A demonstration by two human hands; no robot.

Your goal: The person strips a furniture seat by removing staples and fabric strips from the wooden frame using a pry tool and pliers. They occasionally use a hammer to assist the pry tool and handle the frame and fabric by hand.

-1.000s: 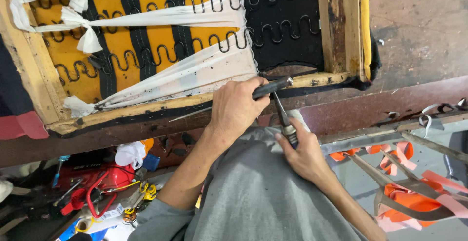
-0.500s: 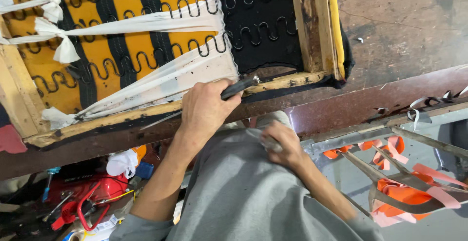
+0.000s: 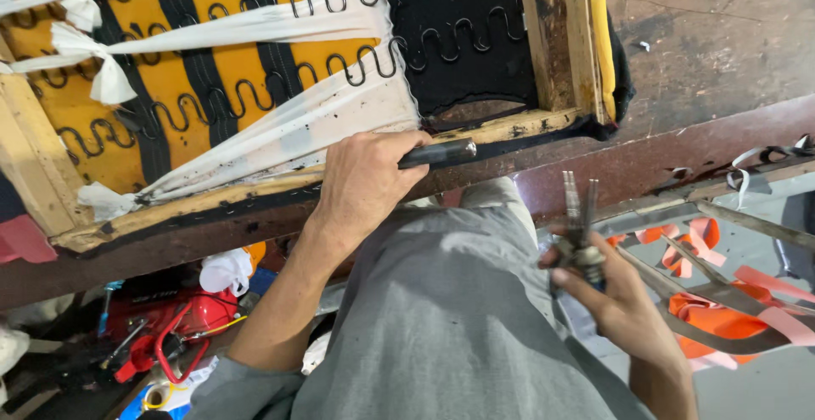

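Observation:
My left hand point(image 3: 363, 184) grips a black-handled tool point(image 3: 439, 153) laid along the lower wooden rail point(image 3: 526, 122) of an upturned seat frame with zigzag springs point(image 3: 255, 97), black webbing and white cloth strips point(image 3: 280, 123) over yellow fabric. My right hand point(image 3: 613, 301) is lifted to the right of my grey-clothed body and holds small metal pliers point(image 3: 577, 220), jaws pointing up, away from the frame.
The frame lies on a worn brown workbench point(image 3: 713, 55). Red tools and a white rag point(image 3: 182, 322) lie on the floor at lower left. A metal frame with orange straps point(image 3: 722, 293) sits at lower right.
My right hand has swung out from beside my body to the right and raised the pliers. My left hand has kept its grip at the rail; the view shifted slightly.

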